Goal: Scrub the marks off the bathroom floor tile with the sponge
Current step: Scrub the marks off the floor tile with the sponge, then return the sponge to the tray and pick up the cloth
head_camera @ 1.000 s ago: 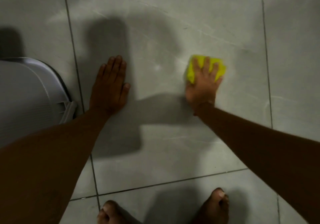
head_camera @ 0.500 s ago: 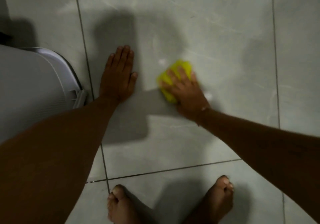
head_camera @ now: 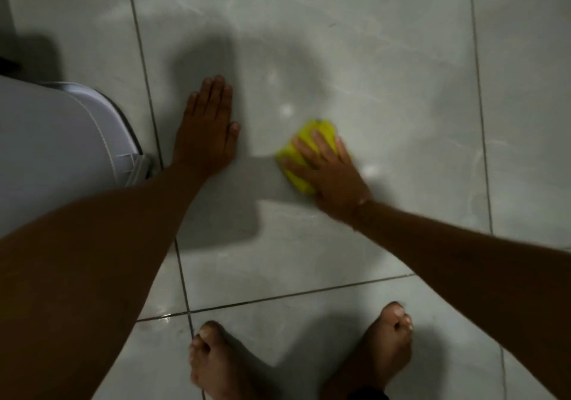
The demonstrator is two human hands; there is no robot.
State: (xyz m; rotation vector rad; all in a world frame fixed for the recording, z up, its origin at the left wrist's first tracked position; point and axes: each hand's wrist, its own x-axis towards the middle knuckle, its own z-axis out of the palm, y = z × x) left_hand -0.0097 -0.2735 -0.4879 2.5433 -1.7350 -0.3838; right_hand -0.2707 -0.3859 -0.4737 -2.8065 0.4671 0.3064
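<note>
sponge (head_camera: 304,152) on tile (head_camera: 386,75), under right hand (head_camera: 332,174) fingers (head_camera: 304,149)

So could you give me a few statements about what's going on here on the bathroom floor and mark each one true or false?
1. The right hand presses a yellow sponge onto the floor tile. True.
2. The left hand holds a brush. False: it lies flat and empty on the tile.
3. The person wears shoes. False: both feet, left and right, are bare.
4. A white fixture stands left of the left hand. True.
5. The sponge lies across a grout line. False: it sits well inside one tile.
</note>
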